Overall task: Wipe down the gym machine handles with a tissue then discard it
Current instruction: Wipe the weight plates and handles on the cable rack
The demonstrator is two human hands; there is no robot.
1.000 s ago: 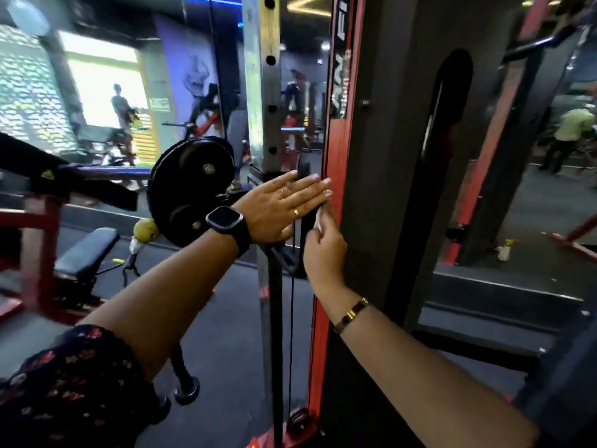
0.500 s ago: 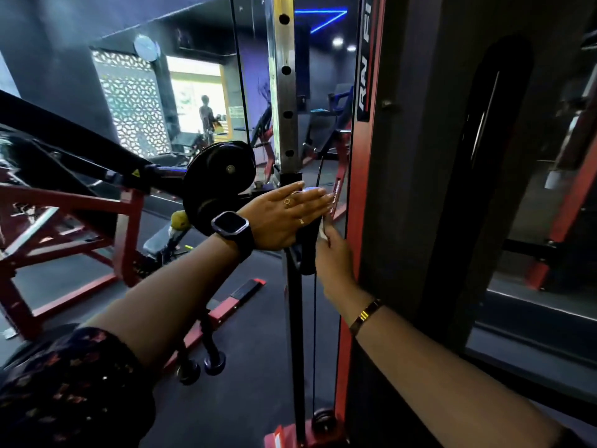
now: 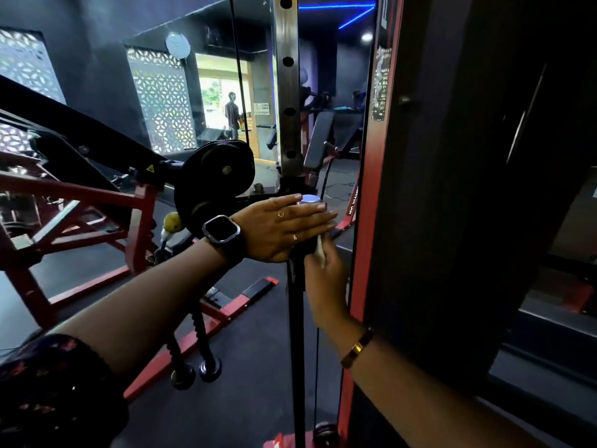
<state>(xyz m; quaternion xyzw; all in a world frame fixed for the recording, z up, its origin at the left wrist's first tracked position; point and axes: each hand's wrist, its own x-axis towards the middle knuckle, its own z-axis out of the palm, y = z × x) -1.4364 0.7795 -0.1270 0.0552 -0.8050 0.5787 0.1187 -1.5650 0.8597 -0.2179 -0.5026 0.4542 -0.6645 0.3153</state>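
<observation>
A left hand [image 3: 284, 229], fingers straight, lies flat across the top of a black machine handle [image 3: 296, 272], while the right hand [image 3: 324, 279] grips a white tissue [image 3: 320, 252] against it. Both are placed as they were half a second earlier.

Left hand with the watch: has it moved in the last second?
No. The left hand still lies flat on the black handle just below the holed steel post; only the camera view has shifted.
</observation>
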